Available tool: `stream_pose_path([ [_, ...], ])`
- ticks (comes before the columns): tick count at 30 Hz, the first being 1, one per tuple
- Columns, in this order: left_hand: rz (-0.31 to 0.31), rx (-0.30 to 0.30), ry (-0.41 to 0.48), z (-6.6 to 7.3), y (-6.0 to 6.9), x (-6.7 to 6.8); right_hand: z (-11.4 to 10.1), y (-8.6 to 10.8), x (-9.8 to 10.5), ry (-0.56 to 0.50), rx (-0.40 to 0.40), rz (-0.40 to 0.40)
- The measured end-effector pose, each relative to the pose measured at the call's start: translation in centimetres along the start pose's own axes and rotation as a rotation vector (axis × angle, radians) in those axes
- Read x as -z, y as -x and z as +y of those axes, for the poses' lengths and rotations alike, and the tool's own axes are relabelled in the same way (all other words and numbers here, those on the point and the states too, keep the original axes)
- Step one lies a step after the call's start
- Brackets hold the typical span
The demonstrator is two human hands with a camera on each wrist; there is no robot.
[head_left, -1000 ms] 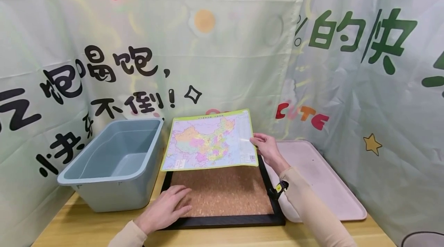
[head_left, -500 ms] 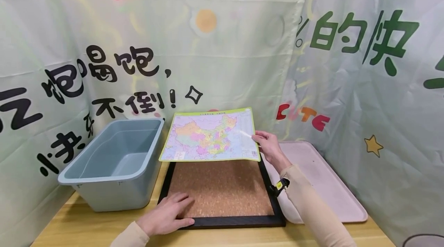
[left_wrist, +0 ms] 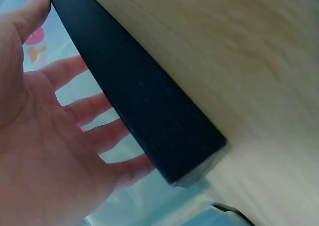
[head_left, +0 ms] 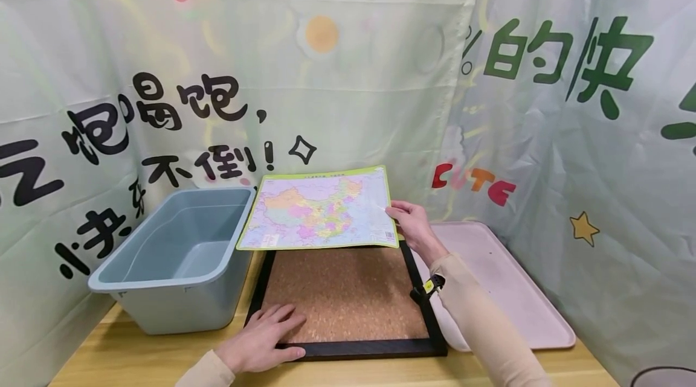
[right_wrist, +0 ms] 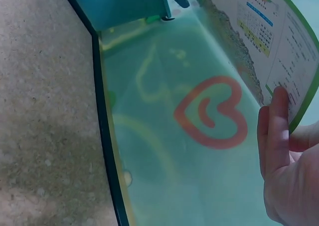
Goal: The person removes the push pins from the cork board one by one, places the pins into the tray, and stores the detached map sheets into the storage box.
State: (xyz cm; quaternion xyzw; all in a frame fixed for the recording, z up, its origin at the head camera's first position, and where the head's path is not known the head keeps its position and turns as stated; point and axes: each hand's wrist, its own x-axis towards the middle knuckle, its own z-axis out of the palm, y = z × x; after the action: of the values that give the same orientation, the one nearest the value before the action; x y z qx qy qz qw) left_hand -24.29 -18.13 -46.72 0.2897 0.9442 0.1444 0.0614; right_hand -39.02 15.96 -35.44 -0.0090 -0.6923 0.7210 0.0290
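Observation:
My right hand (head_left: 414,227) pinches the right edge of a thin map sheet (head_left: 321,209) with a yellow-green border. The sheet hovers tilted over the far part of a cork board (head_left: 348,296) with a black frame (head_left: 370,348). In the right wrist view, the fingers (right_wrist: 279,136) lie against the sheet's printed back (right_wrist: 279,51). My left hand (head_left: 261,339) rests at the board's near left corner, fingers spread over the frame and cork. In the left wrist view, its fingertips go out of sight behind the black frame (left_wrist: 134,86).
A deep blue-grey plastic bin (head_left: 174,254) stands left of the board. To the right lies a pale pink tray (head_left: 505,290), close to the frame. Everything sits on a wooden table (head_left: 136,357), with printed cloth (head_left: 353,73) hanging behind.
The map sheet has risen slightly and moved left with my right hand, uncovering more cork. My left hand has come down onto the frame's corner.

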Motion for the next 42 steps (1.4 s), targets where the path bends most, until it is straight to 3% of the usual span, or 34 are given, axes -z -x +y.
stream_pose_path([
  [21,-0.043,0.048,0.046,0.2,0.1,0.2,-1.0,-0.8,-2.9,-0.05,-0.012,-0.011],
  [42,-0.064,0.073,0.024,-0.1,-0.1,0.1,-2.2,-1.1,-6.7,-0.091,0.004,-0.051],
])
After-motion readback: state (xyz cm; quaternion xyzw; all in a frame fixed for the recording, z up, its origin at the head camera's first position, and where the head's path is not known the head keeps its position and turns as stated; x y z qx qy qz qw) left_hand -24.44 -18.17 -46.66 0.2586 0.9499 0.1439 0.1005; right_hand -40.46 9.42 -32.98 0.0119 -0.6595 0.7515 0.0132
